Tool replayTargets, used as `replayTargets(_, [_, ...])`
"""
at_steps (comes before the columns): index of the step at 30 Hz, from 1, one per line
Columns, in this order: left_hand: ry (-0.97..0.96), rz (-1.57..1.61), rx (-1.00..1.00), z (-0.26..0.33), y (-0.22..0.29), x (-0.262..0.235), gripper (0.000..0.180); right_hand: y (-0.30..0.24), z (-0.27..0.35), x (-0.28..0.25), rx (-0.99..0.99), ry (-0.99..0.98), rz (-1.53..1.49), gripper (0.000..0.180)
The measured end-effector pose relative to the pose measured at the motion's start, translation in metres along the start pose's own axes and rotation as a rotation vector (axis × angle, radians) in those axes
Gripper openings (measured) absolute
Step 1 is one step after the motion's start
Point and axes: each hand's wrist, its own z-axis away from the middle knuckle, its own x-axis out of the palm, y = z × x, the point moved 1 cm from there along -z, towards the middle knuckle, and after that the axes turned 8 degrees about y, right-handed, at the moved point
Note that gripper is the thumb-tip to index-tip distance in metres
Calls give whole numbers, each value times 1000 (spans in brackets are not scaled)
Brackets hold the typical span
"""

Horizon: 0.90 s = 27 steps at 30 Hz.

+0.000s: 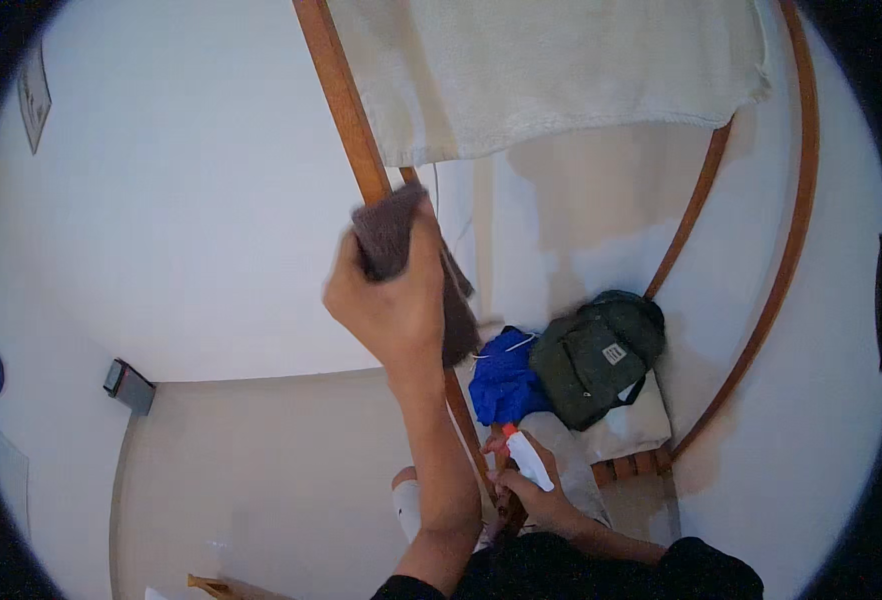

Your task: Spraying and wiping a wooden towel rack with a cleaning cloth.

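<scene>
My left hand (396, 310) is raised, its fingers closed round a grey-brown cloth (389, 240). The cloth is pressed against a slanted wooden post (346, 105), and a loose end of it hangs down beside my wrist. Lower down, close to my body, my right hand (551, 505) grips a spray bottle (529, 462) with a white head and a red tip, which tilts up to the left. Most of the bottle's body is hidden by my hand. Just above the cloth, a cream fabric (561, 70) hangs next to the post.
A dark green backpack (601, 355) and a blue bundle of fabric (506, 375) lie beyond my right hand, by a pale cushion (631, 425). Curved wooden rails (796, 200) rise at the right. A dark box-shaped object (129, 386) is by the left wall.
</scene>
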Motion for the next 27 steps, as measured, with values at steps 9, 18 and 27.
replayTargets(9, [-201,-63,-214,130,-110,-70,28,30,11,-7,409,25,-226,29])
replayTargets(18, [-621,199,-309,56,-90,-57,25,21,10,1,312,-54,-187,34])
replayTargets(27, [-590,216,-335,77,-99,-54,29,29,19,12,418,-121,-207,25])
